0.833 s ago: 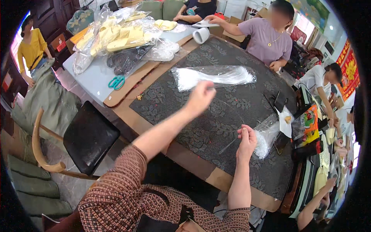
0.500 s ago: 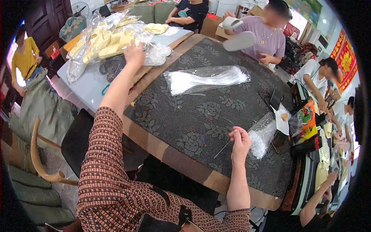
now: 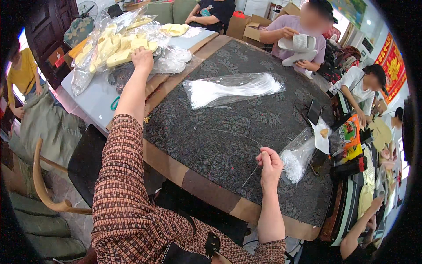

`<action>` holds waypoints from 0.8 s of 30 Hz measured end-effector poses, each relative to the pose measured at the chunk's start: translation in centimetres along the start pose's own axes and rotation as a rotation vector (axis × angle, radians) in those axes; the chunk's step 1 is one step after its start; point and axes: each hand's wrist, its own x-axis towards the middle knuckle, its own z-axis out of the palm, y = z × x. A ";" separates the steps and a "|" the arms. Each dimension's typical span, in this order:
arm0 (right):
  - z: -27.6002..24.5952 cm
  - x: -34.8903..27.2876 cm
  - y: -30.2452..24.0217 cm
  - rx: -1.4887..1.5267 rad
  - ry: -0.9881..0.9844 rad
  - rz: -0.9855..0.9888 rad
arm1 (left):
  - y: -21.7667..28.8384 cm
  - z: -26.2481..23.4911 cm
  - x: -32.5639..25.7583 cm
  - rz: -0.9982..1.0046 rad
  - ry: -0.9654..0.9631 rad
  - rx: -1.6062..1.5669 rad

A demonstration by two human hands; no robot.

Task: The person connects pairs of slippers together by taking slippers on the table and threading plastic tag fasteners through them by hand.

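The right hand (image 3: 270, 163) stays closed, pinching a thin needle (image 3: 251, 175) over the dark table (image 3: 211, 132); just right of it lies a clear bag (image 3: 298, 154) of white bits. Farther off, the left hand (image 3: 143, 57) has stretched out since a moment ago and now rests, fingers curled, on bagged yellow soles (image 3: 121, 46), as if picking one. Between the hands lies a bag of white strands (image 3: 233, 88).
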 end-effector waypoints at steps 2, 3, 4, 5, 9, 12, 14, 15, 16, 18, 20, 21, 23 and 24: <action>0.2 -0.2 0.0 -0.027 -0.007 0.016 | -0.1 0.3 0.3 -0.023 0.020 -0.018; 0.2 -0.1 0.1 -0.027 -0.008 0.017 | -0.1 0.2 0.8 -0.023 0.019 -0.016; 0.1 0.0 0.2 -0.026 -0.012 0.012 | 0.0 0.1 1.6 -0.133 0.011 -0.170; 0.1 0.1 0.3 -0.026 -0.018 0.010 | 0.0 -0.1 2.4 -0.245 0.000 -0.322; 0.0 0.0 0.3 -0.011 -0.007 0.009 | 1.6 -5.0 6.5 -0.212 0.124 -0.691; 0.3 0.0 0.5 -0.011 -0.003 0.023 | 1.7 -9.8 9.2 -0.039 0.461 -0.999; -0.4 0.0 0.5 -0.048 -0.007 0.010 | 3.4 -14.5 9.5 -0.027 0.278 -1.477; -0.3 0.0 0.4 -0.040 -0.005 0.012 | 3.1 -17.3 9.4 -0.029 0.089 -1.908; -0.1 0.0 0.4 -0.034 -0.010 0.006 | 3.5 -19.6 9.2 -0.021 0.081 -1.910; -0.1 0.2 0.4 -0.048 0.002 0.008 | 4.7 -22.7 8.6 -0.117 0.153 -2.308; -0.3 0.3 0.5 -0.025 0.005 0.006 | 4.9 -22.8 9.2 -0.038 0.128 -2.279; -0.2 0.3 0.5 0.003 -0.008 0.004 | 4.8 -22.8 9.7 0.034 0.116 -2.237; -0.1 0.3 0.6 0.014 -0.003 -0.005 | 5.6 -22.8 10.3 0.060 -0.142 -2.166; -0.1 0.3 0.7 0.030 -0.004 -0.006 | 6.0 -22.8 10.4 0.082 -0.388 -2.074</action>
